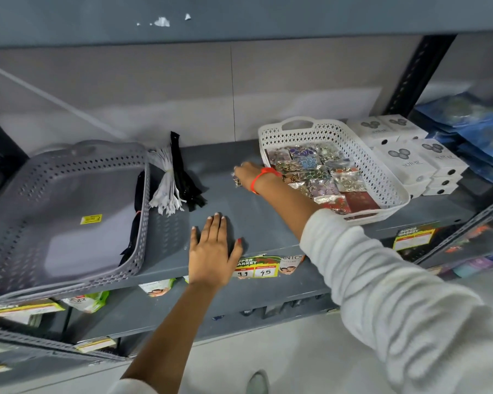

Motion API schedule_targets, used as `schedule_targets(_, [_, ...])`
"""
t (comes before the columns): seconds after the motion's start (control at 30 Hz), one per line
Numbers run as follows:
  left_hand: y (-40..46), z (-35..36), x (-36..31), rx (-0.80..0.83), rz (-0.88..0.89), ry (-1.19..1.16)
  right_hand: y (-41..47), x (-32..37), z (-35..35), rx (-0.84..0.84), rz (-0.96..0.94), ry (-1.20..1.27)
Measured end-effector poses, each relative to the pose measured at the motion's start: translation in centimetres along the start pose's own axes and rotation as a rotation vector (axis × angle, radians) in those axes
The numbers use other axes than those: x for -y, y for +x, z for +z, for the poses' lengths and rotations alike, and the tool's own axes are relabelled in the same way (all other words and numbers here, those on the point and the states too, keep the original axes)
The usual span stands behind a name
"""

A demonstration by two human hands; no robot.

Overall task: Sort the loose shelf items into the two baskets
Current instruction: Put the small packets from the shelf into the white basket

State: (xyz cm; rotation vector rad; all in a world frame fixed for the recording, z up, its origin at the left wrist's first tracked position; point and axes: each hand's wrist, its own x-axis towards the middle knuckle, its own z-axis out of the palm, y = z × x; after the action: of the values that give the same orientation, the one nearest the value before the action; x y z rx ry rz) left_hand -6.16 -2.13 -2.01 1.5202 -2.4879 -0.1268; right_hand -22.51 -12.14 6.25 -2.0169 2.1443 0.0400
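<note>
Head view of a grey shelf (248, 211) carrying two baskets. The right hand (246, 174), wearing a red wristband (261, 177), is reaching across the shelf surface just left of the white basket (382, 169); its fingers are curling around a small glittering packet (237, 181), which is lying at the fingertips on the shelf, outside the basket and just beside its left wall. The left hand (212, 248) is lying flat and open, palm down, fingers spread, on the front part of the shelf, holding nothing; it is sitting well apart from the packet and between the two baskets. The white basket is holding many clear packets of coloured trinkets (316, 172), too crowded to count. The grey basket (66, 211) is standing at the left end of the shelf, with one dark zipper bundle (137, 217) lying along its right inner wall. Two loose zipper bundles are lying on the shelf just right of the grey basket: one white bundle (165, 180) and one black bundle (182, 177), touching each other. White boxes (410, 155) are standing stacked beside the white basket on its right; their number cannot be told exactly. Price tags (256, 268) are showing on the shelf's front edge, near the left hand.
</note>
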Motion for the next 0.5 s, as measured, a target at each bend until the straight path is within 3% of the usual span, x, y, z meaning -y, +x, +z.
schedule_targets(0.13, [-0.1,0.0,0.0,0.002,0.005,0.01,-0.2,0.3,-0.9,-0.109,-0.024,0.06])
schedule_targets(0.4, [-0.1,0.1,0.0,-0.011,0.025,0.01,-3.8,-2.5,-6.0,-0.275,-0.021,0.471])
schedule_targets(0.5, [-0.1,0.1,0.2,-0.005,0.032,0.011,-5.7,-5.1,-7.9,-0.342,0.04,0.437])
